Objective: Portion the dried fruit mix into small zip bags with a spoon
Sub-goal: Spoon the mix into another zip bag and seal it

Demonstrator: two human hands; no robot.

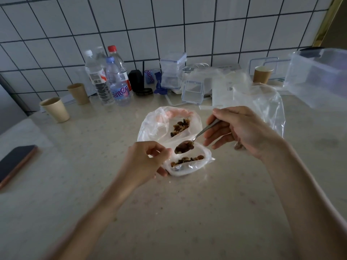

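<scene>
My right hand [242, 131] is pinching the handle of one metal spoon [195, 137], and the bowl is loaded with dried fruit mix, hovering just over the mouth of the small zip bag [187, 164]. My left hand [148, 160] grips that bag's left edge, fingers curled round the plastic to hold it open; there's a layer of mix in it already. Right behind it on the tabletop [187, 212] sits the big thin plastic bag [159, 124] with the rest of the mix.

Other stuff: three paper cups, two far left [56, 109] [78, 93] and one far right [262, 74]. Four water bottles [112, 77] bunched by the tiled wall. One phone [16, 162] at the left edge. One clear storage box [319, 76] far right.
</scene>
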